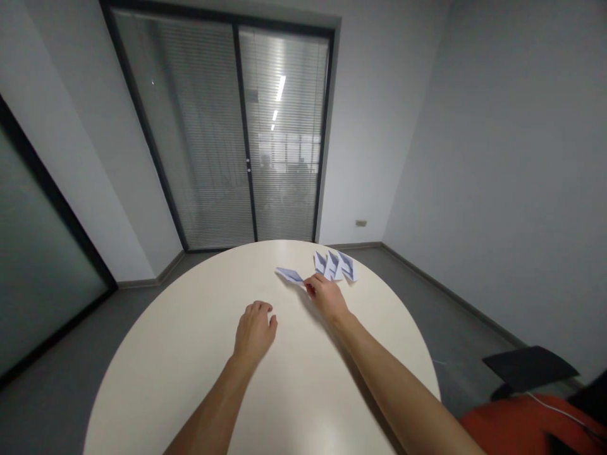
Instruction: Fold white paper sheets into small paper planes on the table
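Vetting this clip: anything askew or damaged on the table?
Nothing stands out: no visible spill or damage. One folded paper at the right hand sits apart from the paper row, apparently just being handled.

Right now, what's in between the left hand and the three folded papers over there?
In the head view, the right hand is between the left hand and the three folded papers, pinching another folded paper.

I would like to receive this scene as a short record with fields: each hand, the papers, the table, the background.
Right hand: fingertips closed on one end of a folded paper
Left hand: above the table, holding nothing visible
Other folded papers: three, in a row
Table: round, pale
Background: glass panels with blinds
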Available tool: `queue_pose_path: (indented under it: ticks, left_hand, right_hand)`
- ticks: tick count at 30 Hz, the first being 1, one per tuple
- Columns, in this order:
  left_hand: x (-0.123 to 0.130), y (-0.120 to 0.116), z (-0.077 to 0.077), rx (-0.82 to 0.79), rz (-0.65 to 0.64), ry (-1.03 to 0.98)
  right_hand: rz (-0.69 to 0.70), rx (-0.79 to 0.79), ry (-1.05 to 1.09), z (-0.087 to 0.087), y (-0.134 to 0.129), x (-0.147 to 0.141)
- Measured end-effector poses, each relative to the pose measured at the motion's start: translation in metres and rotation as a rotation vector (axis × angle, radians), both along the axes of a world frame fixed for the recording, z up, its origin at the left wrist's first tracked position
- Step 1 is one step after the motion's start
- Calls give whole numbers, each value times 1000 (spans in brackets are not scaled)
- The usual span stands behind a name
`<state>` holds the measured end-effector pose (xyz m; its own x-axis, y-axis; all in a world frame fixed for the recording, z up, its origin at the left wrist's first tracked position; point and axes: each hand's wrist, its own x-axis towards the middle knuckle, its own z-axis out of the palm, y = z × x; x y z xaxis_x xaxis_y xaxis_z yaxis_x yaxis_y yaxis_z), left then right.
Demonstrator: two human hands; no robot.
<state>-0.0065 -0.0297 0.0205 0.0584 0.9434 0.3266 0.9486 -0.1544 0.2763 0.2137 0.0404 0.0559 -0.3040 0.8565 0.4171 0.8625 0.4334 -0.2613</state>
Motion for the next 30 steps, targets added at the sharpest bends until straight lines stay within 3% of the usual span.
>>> queue_pose_path:
  ticks: [6,10,18,25,28,30]
  left_hand:
    - [0,1,2,-8,-5,-10]
    - [0,4,1,-5,1,-8]
    - [2,8,2,-1,1,-11]
    - [7,4,-4,-38,-35,32]
    - [11,1,-8,-96,-55,68]
    - [14,0,-9,-121,-57,77]
  right_hand:
    - [-139,-46,-167,17,23,-1]
    - [-157,-143,-223,11,32,-14]
    - [-236,-155,-214,-1,43,-36]
    - [-164,-111,-191,-7,16,-26]
    - [-163,-148,-126,-11,1,-17]
    - [-91,-192,-112,-17,-8,-7]
